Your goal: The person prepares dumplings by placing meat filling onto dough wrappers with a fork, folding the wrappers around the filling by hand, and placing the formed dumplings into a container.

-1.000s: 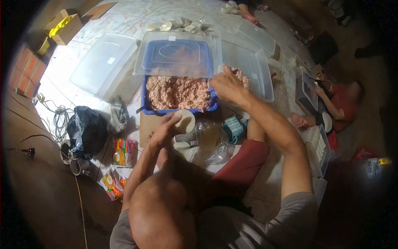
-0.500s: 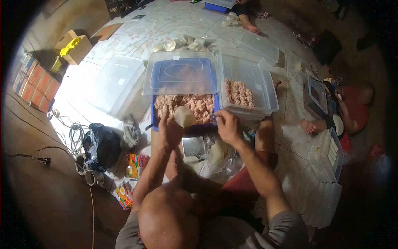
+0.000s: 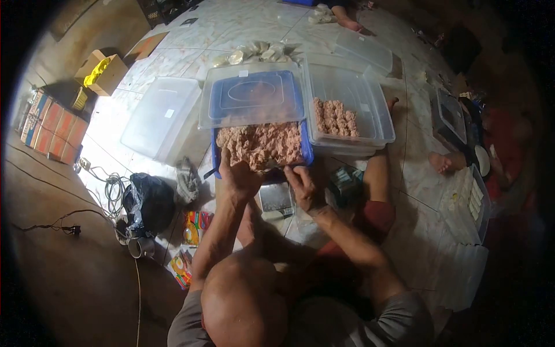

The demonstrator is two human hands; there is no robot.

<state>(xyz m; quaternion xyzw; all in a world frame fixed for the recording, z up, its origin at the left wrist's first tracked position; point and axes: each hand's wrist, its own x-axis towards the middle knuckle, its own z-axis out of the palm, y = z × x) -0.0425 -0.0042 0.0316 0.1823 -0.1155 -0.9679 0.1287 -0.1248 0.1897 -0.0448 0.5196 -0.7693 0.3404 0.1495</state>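
My left hand [image 3: 240, 180] is at the near edge of a blue tub [image 3: 308, 151] of pinkish minced filling [image 3: 260, 141], fingers curled. The pale round dough wrapper it held a moment ago is mostly hidden now, tilted in shadow by the fingers. Close on its right, my right hand [image 3: 303, 186] pinches a thin utensil whose tip points left toward my left hand; its exact kind is unclear. A clear box [image 3: 370, 110] to the right holds rows of shaped, filled pieces [image 3: 335, 118]. Beneath the hands sits a small scale [image 3: 276, 198].
A translucent lid [image 3: 254, 95] covers the tub's far half. Bagged pale rounds [image 3: 257, 53] lie behind it. Left are another lid [image 3: 162, 113], a black bag [image 3: 149, 202], a mug [image 3: 140, 247] and cables. On the right, another person's foot [image 3: 440, 163] is near a box [image 3: 474, 202].
My left hand has tipped the round wrapper out of plain sight. My right hand has moved left and toward me, closer to the left hand. The camera view has shifted slightly.
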